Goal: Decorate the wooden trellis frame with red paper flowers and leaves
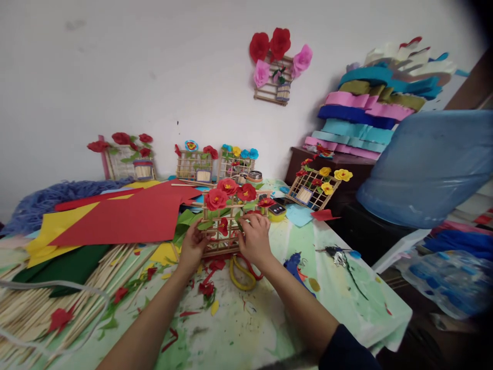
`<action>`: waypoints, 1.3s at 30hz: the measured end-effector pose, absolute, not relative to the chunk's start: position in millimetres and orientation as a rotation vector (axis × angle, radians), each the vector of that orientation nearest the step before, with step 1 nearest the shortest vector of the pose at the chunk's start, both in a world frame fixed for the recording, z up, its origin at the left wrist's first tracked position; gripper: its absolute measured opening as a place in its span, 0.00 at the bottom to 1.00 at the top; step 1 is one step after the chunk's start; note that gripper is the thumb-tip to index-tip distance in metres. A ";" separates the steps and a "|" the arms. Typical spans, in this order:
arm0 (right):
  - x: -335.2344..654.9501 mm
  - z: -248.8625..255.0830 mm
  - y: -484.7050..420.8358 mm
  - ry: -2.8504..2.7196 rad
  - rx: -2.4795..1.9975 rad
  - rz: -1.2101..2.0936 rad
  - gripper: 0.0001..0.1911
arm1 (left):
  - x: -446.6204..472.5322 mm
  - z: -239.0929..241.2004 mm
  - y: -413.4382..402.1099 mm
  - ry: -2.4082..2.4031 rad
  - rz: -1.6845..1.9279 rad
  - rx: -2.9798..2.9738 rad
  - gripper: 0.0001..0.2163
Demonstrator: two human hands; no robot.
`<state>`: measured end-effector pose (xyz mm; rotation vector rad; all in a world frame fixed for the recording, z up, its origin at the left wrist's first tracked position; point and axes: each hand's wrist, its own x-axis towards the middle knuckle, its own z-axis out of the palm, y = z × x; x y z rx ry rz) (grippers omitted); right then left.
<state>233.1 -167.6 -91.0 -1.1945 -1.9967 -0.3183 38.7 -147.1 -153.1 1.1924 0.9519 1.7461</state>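
A small lattice of thin wooden sticks [231, 226] stands upright near the middle of the table, decorated with red paper flowers [216, 199] and green paper leaves. My left hand [194, 241] grips the lattice at its left side, with the fingertips on the sticks. On the right side, my right hand [254, 235] has its fingers curled over the frame, close to a green leaf. Parts of the lattice are hidden behind both hands. A yellow loop [242, 275] and red paper scraps [208, 288] lie just in front of its base.
Red paper sheets [131, 216] and loose wooden sticks [88, 293] cover the left of the table. Other flowered lattices, one of them a tilted lattice [314, 189], stand along the back. A large blue water bottle [423, 164] stands at the right.
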 end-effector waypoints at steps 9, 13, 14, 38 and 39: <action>240.5 -85.4 -176.7 -1.900 -1.189 -0.323 0.15 | 38.8 -153.0 -146.5 0.955 1.747 1.197 0.32; 247.7 -92.7 -175.2 -1.858 -1.146 -0.323 0.17 | 38.6 -155.4 -145.9 0.944 1.728 1.168 0.33; 250.7 -94.4 -173.3 -1.841 -1.136 -0.325 0.18 | 38.6 -155.8 -145.9 0.948 1.728 1.163 0.33; 247.8 -109.2 -153.6 -1.914 -1.172 -0.475 0.09 | 37.5 -156.6 -152.6 1.103 1.682 1.221 0.22; 248.2 -108.1 -154.9 -1.909 -1.178 -0.468 0.08 | 37.4 -156.9 -152.4 1.102 1.690 1.220 0.22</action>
